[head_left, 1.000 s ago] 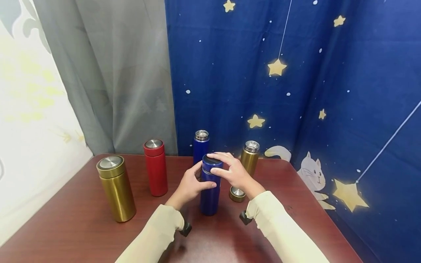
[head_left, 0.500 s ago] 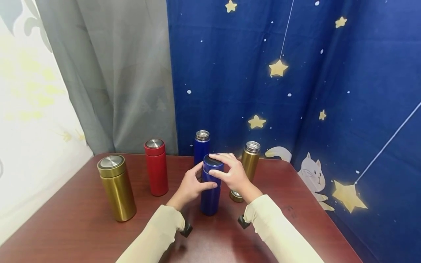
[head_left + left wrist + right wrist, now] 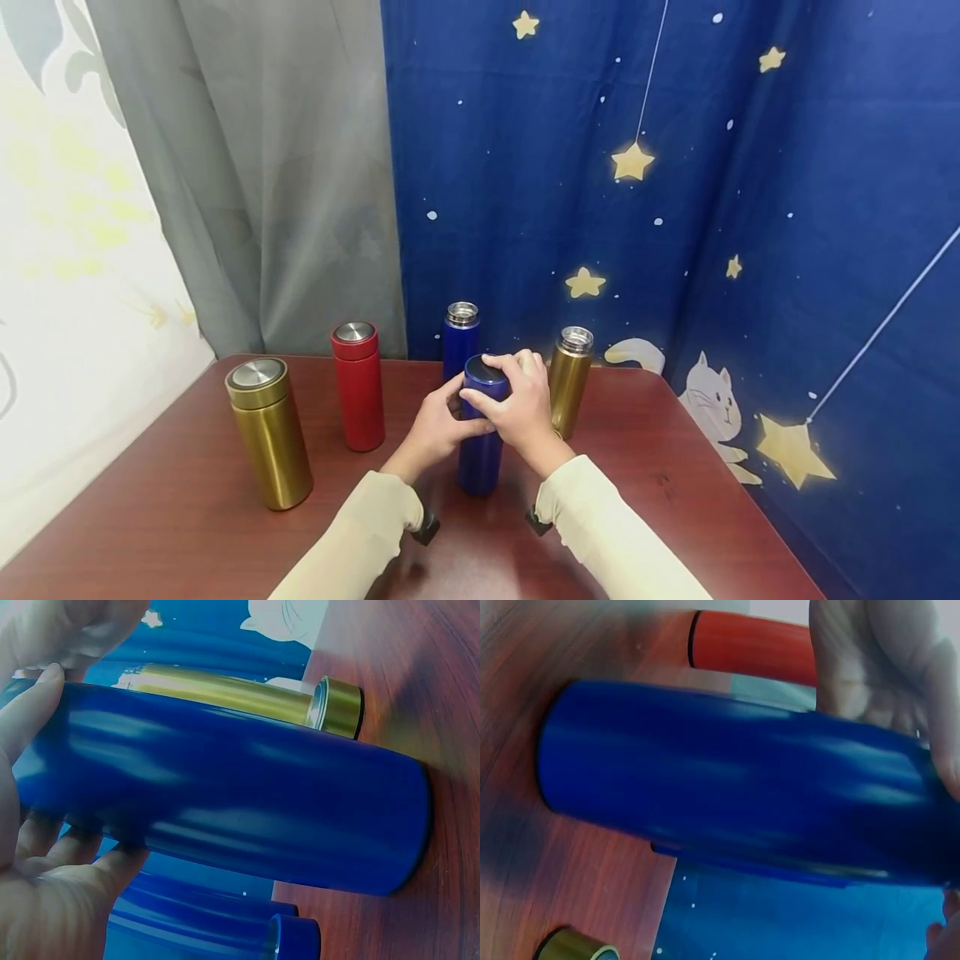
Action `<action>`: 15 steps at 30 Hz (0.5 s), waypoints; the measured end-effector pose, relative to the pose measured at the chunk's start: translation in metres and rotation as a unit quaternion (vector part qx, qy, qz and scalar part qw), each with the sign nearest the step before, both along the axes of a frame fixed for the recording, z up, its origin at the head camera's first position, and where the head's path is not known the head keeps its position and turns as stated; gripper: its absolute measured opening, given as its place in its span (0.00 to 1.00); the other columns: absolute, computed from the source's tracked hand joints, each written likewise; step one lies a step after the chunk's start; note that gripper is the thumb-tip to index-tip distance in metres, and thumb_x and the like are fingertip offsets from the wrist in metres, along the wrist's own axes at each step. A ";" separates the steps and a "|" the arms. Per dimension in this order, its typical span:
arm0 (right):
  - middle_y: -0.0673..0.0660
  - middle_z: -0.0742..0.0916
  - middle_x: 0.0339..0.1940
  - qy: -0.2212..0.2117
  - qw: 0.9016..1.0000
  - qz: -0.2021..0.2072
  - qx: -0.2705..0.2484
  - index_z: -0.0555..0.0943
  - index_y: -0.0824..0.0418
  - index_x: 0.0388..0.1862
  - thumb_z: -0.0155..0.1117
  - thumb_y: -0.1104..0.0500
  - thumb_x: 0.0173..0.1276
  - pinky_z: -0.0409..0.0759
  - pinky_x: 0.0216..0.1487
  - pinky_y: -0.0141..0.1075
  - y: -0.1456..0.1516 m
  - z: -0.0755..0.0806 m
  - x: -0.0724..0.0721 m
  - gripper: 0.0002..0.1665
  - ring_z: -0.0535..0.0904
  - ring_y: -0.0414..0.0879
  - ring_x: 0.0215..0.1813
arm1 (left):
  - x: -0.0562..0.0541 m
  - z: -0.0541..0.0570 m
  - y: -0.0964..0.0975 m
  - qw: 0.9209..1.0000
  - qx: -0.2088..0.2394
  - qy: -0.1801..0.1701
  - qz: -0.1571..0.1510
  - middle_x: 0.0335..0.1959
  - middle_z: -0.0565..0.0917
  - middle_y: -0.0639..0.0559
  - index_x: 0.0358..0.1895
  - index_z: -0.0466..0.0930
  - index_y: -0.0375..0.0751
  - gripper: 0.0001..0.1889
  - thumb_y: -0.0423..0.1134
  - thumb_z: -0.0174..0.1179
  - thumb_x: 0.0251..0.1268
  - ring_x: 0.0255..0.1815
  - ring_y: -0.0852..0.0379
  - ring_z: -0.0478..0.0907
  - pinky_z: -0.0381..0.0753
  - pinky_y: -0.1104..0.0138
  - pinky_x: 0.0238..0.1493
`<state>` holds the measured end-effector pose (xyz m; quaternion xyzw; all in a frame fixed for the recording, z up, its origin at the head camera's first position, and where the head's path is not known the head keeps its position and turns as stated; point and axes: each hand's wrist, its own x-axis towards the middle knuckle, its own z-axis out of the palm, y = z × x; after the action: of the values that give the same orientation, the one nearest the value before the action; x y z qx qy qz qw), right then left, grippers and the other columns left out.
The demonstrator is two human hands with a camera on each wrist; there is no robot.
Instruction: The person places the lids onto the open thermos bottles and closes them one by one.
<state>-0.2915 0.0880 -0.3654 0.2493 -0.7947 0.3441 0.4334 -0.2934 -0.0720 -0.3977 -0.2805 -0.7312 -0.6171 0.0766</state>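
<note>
Here's the left hand [image 3: 437,425] curled round the blue thermos flask [image 3: 480,471], apparently steadying it upright mid-table [image 3: 660,483], while the right hand [image 3: 527,403], fingers and thumb bent, clasps its cap [image 3: 483,369] from above, a grip suited to twisting; the capless gold flask [image 3: 571,379] stands farther back, seemingly out of the way.

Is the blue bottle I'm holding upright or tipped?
The held blue bottle is upright: its lid faces up and its base rests on the table.
</note>
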 end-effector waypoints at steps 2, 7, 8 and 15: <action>0.54 0.78 0.36 0.010 1.000 -0.026 0.001 0.84 0.55 0.47 0.79 0.38 0.46 0.69 0.44 0.43 -0.003 -0.002 0.001 0.33 0.70 0.50 0.43 | -0.001 -0.002 0.001 1.000 0.002 0.003 0.001 0.58 0.80 0.47 0.70 0.68 0.48 0.38 0.36 0.74 0.53 0.55 0.49 0.80 0.81 0.57 0.51; 0.54 0.78 0.39 -0.003 0.997 -0.077 0.008 0.80 0.56 0.45 0.77 0.33 0.45 0.68 0.44 0.43 -0.009 -0.002 0.004 0.36 0.69 0.49 0.44 | -0.002 -0.005 0.001 1.000 0.004 0.012 -0.002 0.58 0.80 0.47 0.69 0.69 0.45 0.37 0.35 0.73 0.53 0.55 0.50 0.80 0.81 0.58 0.50; 0.53 0.78 0.39 -0.010 0.997 -0.082 0.010 0.79 0.56 0.45 0.77 0.33 0.45 0.68 0.44 0.43 -0.009 -0.001 0.004 0.37 0.69 0.49 0.44 | -0.002 -0.005 0.001 1.000 0.003 0.013 -0.003 0.58 0.80 0.47 0.69 0.69 0.45 0.37 0.35 0.73 0.53 0.55 0.50 0.80 0.80 0.58 0.51; 0.54 0.77 0.48 -0.117 0.993 0.019 0.008 0.70 0.55 0.53 0.68 0.38 0.59 0.72 0.50 0.42 -0.002 0.006 0.005 0.33 0.71 0.48 0.50 | 0.004 0.006 -0.002 1.000 -0.008 -0.009 -0.008 0.61 0.78 0.44 0.72 0.65 0.42 0.39 0.34 0.72 0.55 0.57 0.46 0.79 0.79 0.54 0.53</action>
<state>-0.2860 0.0856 -0.3595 0.2254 -0.8380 0.3726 0.3288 -0.2897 -0.0740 -0.3918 -0.2817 -0.7344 -0.6142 0.0631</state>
